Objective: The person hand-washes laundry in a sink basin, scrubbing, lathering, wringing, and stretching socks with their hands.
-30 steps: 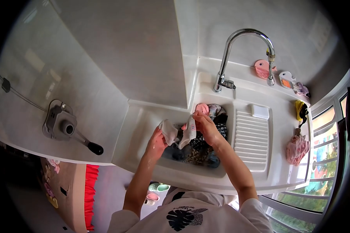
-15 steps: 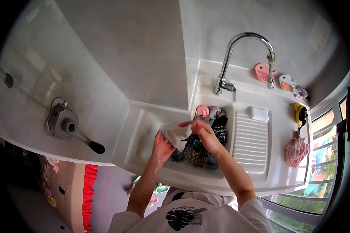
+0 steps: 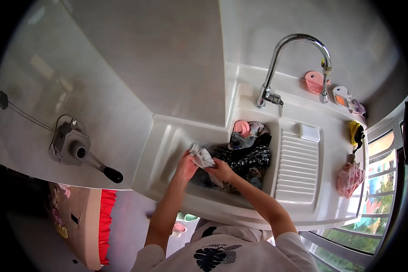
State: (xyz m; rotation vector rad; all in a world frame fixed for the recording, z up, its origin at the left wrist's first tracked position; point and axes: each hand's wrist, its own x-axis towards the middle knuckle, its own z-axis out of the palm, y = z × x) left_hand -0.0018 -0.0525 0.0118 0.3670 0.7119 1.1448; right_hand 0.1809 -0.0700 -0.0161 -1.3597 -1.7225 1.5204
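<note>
A wet, bunched white sock is held over the sink basin. My left hand is closed around its left end. On the other side, my right hand grips the sock's lower right part, its fingers partly hidden. Soapy water lies beneath both hands. Just right of them, a heap of dark patterned clothes fills the right part of the basin, with a pink piece at its far end.
A chrome faucet arches behind the basin. To the right is a ribbed washboard with a white soap bar. Fish-shaped holders line the back ledge. A pink mesh puff hangs at right; a grey lever fixture juts out at left.
Both hands have moved lower toward the water, and the sock, spread out before, is now bunched between them. My right hand has shifted down and left. The view has tilted slightly.
</note>
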